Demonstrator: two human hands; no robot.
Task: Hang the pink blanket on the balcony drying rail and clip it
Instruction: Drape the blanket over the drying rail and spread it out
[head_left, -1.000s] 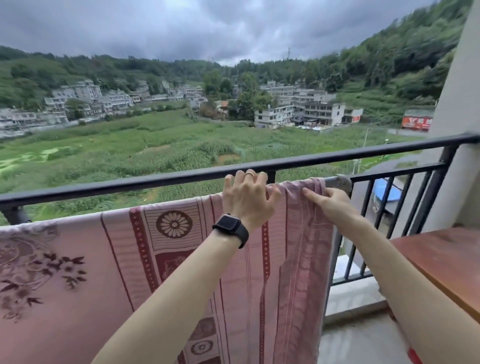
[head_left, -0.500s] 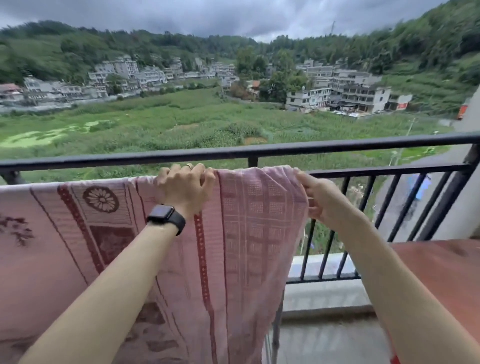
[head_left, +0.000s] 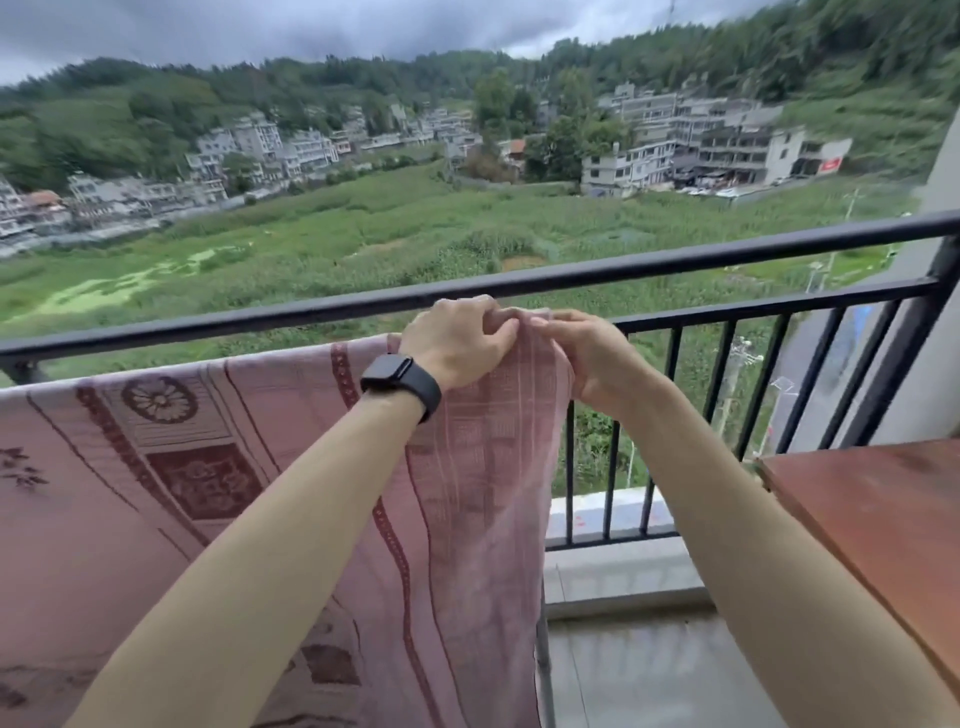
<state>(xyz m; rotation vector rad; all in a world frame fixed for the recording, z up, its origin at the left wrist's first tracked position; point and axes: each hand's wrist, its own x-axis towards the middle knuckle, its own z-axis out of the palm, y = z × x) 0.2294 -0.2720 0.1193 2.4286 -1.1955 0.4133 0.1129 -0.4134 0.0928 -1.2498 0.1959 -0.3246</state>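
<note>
pink blanket (head_left: 249, 499) hangs over the rail, under the black railing (head_left: 675, 262). left hand (head_left: 460, 345) and right hand (head_left: 587, 353) both pinch its right top edge; spread that corner flat before clipping.

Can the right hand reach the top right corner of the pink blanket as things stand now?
Probably yes. The right hand is already at that corner of the pink blanket, fingertips on its top edge beside the left hand. Nothing stands between them.
</note>
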